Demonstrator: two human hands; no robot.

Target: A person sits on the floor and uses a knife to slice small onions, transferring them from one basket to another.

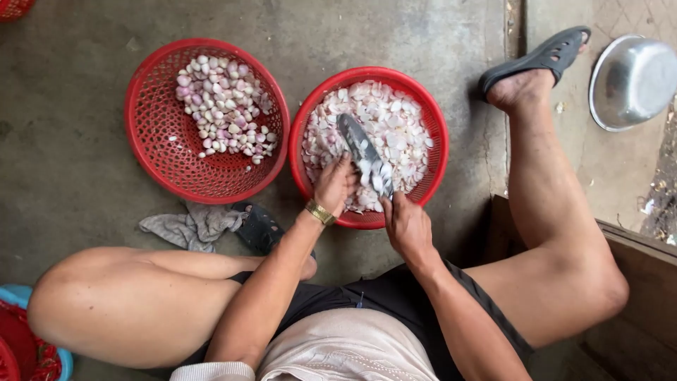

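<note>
View: you are looking straight down at your own lap, sitting low over a grey concrete floor (70, 162) with your knees spread wide.
Left hand: your left hand (334, 185) is curling over the near side of the basket of slices, fingers closed on something small that is too hidden to name; a gold watch band (320, 212) is sitting on that wrist.
Right hand: your right hand (405, 224) is gripping the handle of a knife (363, 152) at the basket's near rim.
Knife: the dark blade is pointing away from you and to the left, lying over the pile, with pale slices clinging to it near your fingers.
Near basket: a round red mesh basket (429, 113) is sitting just in front of your hands, filled with thin white and pink slices (395, 120).
Left basket: a second red basket (159, 152) is standing just beside it to the left, holding whole peeled pinkish bulbs (222, 106) heaped toward its far side.
Feet: your right foot is wearing a dark sandal (546, 55) beyond the near basket; another sandal (258, 227) is showing beside your left forearm.
Around you: a crumpled grey rag (185, 227) is lying below the left basket, and a metal bowl (633, 81) is resting at the top right.
</note>
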